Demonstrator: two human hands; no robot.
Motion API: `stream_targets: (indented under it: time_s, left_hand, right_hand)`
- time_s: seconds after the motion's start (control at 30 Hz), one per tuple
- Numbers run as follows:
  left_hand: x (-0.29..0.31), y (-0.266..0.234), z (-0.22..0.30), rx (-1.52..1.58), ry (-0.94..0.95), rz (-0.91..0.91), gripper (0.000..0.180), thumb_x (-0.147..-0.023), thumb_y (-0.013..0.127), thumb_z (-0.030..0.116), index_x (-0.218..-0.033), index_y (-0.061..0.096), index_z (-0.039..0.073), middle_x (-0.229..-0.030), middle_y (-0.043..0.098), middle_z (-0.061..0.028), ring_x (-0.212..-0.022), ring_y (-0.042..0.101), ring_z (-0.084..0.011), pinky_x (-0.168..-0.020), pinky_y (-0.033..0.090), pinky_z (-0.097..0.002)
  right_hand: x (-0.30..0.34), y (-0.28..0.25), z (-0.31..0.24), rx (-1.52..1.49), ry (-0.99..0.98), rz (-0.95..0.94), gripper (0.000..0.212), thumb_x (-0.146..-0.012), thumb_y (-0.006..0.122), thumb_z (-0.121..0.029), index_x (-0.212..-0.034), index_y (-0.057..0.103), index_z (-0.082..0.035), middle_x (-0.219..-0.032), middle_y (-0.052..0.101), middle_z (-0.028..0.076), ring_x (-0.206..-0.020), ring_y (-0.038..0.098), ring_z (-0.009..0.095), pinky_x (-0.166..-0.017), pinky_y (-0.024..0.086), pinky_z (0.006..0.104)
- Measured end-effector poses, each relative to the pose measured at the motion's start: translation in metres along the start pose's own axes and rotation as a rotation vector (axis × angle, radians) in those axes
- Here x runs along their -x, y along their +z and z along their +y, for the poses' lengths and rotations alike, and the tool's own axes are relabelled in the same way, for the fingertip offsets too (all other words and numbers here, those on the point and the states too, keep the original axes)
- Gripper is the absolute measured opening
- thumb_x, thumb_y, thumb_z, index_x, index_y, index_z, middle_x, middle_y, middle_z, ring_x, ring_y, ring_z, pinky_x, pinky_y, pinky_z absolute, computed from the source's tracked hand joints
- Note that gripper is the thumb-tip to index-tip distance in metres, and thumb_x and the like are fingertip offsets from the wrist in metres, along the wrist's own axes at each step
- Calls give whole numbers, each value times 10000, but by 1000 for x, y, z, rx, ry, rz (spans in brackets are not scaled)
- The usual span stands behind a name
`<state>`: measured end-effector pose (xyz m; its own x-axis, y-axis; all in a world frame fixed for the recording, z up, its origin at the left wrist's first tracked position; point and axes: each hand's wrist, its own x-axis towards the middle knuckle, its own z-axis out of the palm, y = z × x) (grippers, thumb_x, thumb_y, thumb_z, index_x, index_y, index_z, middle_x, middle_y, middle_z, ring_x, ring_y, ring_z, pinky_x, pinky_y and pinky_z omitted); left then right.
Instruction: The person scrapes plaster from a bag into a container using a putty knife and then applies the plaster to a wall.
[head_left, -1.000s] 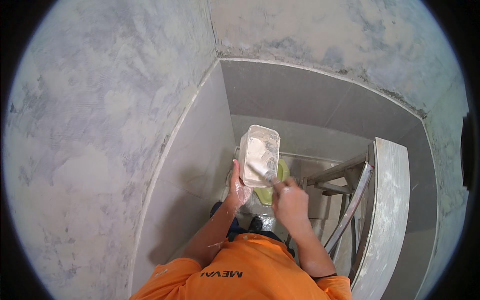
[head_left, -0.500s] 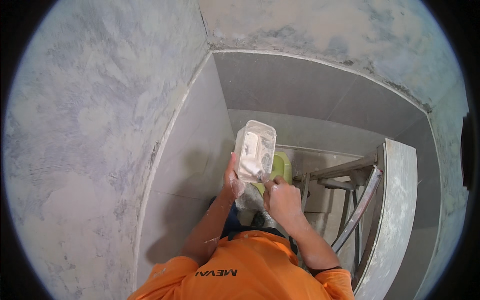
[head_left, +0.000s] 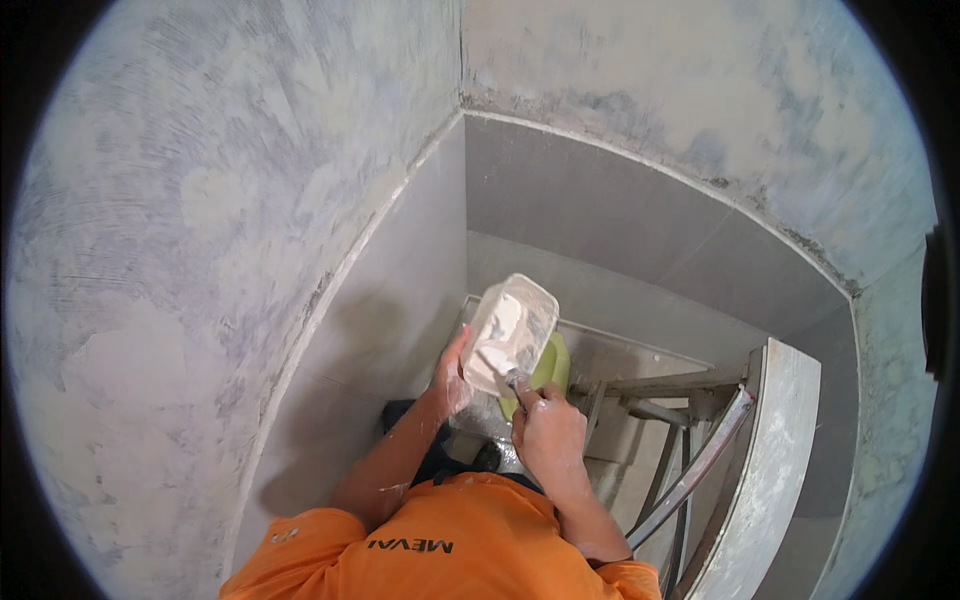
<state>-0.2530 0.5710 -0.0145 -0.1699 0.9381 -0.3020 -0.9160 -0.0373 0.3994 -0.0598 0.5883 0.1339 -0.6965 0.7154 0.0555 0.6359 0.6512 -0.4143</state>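
My left hand (head_left: 453,375) grips a whitish rectangular plastic tub (head_left: 540,296) by its left side, its fingers partly hidden under the tub. Pale wet plaster or filler (head_left: 508,318) coats the inside of the tub. In my right hand (head_left: 552,430) is the handle of a putty knife (head_left: 500,362), closed in my fingers. The knife's blade is down in the tub, smeared with the pale paste, so its exact shape is hard to see. White smears mark both hands.
A stepladder-like stand with a whitish board (head_left: 775,450) rises at my right. Below the tub lies a green squat toilet pan (head_left: 550,368). Grey tiles (head_left: 570,180) line the lower walls, with patchy plastered wall (head_left: 180,250) above and at the left.
The view has turned and shifted. In the picture the tub and both hands sit lower, and the tub tilts more to the right. The knife blade stays in the tub.
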Motion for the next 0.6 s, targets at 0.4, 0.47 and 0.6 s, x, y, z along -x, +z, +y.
stream_targets:
  time_s: [0.4, 0.47, 0.6]
  left_hand:
    - [5, 5, 22, -110, 75, 15, 640, -1046, 459, 518, -1454, 483, 26, -1389, 601, -144, -1267, 589, -275, -1087, 459, -440]
    - [2, 7, 15, -101, 131, -11, 666, -1064, 401, 509, -1479, 446, -10, -1420, 576, -168, -1291, 574, -289, -1121, 430, -437]
    - [0, 0, 22, -38, 155, -8, 676, -1038, 443, 542, -1473, 462, 24, -1413, 582, -143, -1276, 579, -282, -1109, 432, -457]
  right_hand:
    - [-11, 4, 13, -12, 55, 148, 311, -896, 692, -201, -1167, 722, -52, -848, 678, 196, -739, 675, 410, -665, 550, 489]
    - [1, 17, 5, -46, 25, 104, 326, -897, 685, -195, -1185, 713, -44, -841, 675, 202, -722, 676, 410, -646, 551, 496]
    - [0, 22, -1, -171, -8, 29, 364, -938, 624, -236, -1273, 679, -105, -890, 690, 221, -765, 694, 412, -707, 563, 507]
